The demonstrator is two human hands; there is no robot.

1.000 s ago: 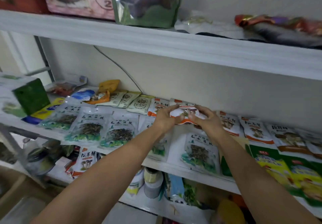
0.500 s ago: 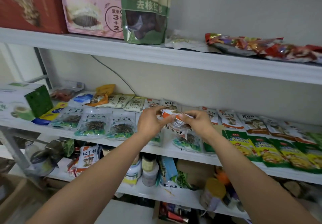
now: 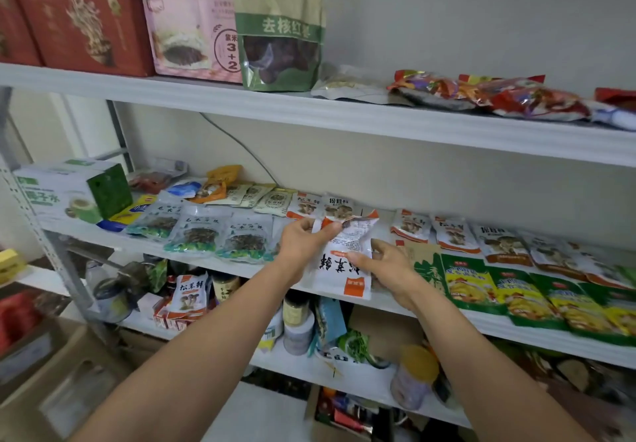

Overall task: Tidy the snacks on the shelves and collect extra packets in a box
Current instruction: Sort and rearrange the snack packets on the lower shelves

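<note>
A white and orange mushroom snack packet [image 3: 344,256] hangs upside down in front of the middle shelf [image 3: 537,336]. My left hand [image 3: 303,243] pinches its upper orange end. Lower down, my right hand [image 3: 387,266] holds the packet's right side with fingers and thumb. Behind them, more white and orange packets [image 3: 454,233] lie in a row along the back of the shelf. Clear packets of dark dried food [image 3: 196,235] lie in a row at the shelf's left front.
Green and yellow packets [image 3: 516,290] line the shelf front at right. A green and white box [image 3: 74,190] stands at left. The top shelf holds red and pink boxes [image 3: 192,37] and a green pouch [image 3: 280,28]. Jars and packets crowd the lower shelf [image 3: 296,324]. Cardboard boxes [image 3: 51,379] sit lower left.
The packet has come up off the shelf row and now hangs upside down, stretched between my hands. My right hand has dropped to its lower side. The view has tilted up.
</note>
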